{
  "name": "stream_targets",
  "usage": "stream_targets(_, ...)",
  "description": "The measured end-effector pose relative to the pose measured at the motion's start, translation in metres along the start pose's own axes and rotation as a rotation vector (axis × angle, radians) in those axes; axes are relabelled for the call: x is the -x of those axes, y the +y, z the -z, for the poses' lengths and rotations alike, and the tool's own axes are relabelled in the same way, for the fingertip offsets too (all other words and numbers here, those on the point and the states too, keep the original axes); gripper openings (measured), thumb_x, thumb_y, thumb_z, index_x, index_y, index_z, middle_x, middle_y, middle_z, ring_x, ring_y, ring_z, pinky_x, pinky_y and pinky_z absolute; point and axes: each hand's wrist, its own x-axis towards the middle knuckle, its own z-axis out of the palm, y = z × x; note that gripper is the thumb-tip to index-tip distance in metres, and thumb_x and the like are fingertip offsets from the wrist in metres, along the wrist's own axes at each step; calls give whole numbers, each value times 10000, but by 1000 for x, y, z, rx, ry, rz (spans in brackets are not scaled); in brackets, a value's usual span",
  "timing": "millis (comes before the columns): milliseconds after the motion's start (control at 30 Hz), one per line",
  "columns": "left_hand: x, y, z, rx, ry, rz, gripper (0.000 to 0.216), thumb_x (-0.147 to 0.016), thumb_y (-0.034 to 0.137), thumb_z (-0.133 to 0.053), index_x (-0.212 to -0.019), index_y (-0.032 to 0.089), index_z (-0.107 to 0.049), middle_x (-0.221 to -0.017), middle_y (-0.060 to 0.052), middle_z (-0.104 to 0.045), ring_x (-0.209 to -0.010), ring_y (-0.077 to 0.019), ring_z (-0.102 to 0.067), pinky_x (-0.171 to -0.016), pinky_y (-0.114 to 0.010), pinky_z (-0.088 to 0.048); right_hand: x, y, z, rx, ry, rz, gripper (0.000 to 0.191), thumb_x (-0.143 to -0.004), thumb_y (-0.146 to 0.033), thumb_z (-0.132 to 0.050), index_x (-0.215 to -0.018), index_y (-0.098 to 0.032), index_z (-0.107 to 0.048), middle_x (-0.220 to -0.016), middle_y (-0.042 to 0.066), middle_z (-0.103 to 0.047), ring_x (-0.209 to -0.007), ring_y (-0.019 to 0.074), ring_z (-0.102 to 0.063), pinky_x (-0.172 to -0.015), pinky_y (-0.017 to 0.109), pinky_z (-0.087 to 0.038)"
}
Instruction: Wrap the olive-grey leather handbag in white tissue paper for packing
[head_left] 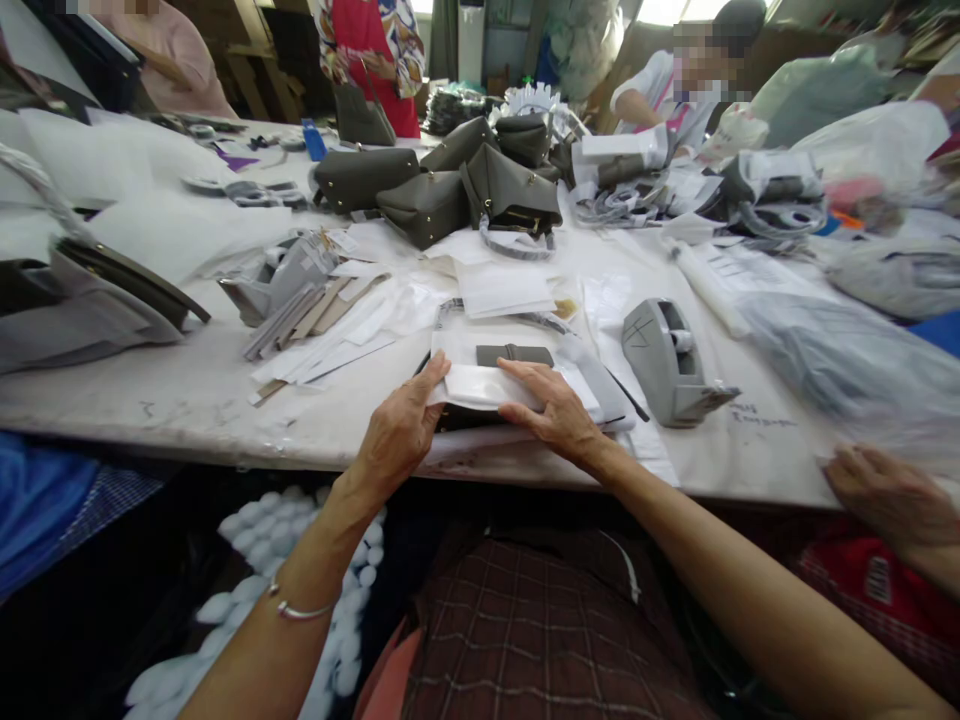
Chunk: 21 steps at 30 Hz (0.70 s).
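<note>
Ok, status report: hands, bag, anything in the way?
Left hand at the white wrap's left edge, right hand on its right. Bag partly covered by wrap. Tape dispenser to the right, clear of both hands.

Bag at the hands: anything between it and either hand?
Yes: white wrapping covers part of the bag, lying under the right hand. The left hand holds the wrapping's left edge; bag contact there can't be told.

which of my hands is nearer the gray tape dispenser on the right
Right: your right hand is left of the tape dispenser, apart from it; your left hand is farther left.
</note>
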Motion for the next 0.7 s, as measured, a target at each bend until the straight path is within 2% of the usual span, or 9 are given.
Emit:
stream_targets(167,2,-7,5,-24,67,-88,371,-1018,240,-425,-1370,200,-533,-1361,-90,-608,-1254,-208,-578,-1080,-376,-475,-7,3,8,-156,-69,-44,511,-985,-563,-425,-1326,-237,-620,-1350,93,-626,-1280,269,-535,-1104,482,-389)
stream_targets(300,-12,-8,17,-160,116,-170,311,-1000,175,-439,-1245,206,-627,-1214,-62,-698,-1127,-205,-637,-983,-358,-517,-12,4,13,-171,-115,-83,504,-975,-561,-451,-1326,-241,-619,-1398,92,-590,-1326,260,-504,-1134,478,-364)
stream_targets(400,-18,-18,20,-254,125,-204,261,-986,154,-465,-1131,212,-674,-1100,-33,-740,-967,-192,-661,-875,-326,-532,-11,0,12,-73,-130,-63,535,-922,-560,-564,-1340,-229,-603,-1423,110,-562,-1330,272,-493,-1129,485,-370)
stream_targets(467,-16,-26,18,-250,113,-224,263,-983,131,-455,-1125,203,-665,-1103,-38,-737,-927,-178,-664,-848,-308,-531,-8,-5,8,45,-129,-16,592,-889,-555,-622,-1370,-211,-573,-1437,124,-544,-1320,284,-491,-1115,492,-383)
stream_targets(600,-3,-33,11,-209,130,-217,311,-969,84,-434,-1205,182,-611,-1135,-69,-719,-976,-179,-670,-868,-305,-532,-1,-15,-5,309,-139,102,704,-872,-542,-653,-1439,-161,-486,-1481,160,-486,-1344,320,-440,-1121,514,-358)
stream_targets(700,2,-26,15,-184,129,-215,353,-948,66,-443,-1244,196,-585,-1186,-78,-697,-1053,-194,-656,-923,-337,-526,2,-17,-14,436,-132,139,677,-890,-489,-649,-1444,-144,-469,-1465,167,-502,-1335,325,-441,-1130,513,-338)
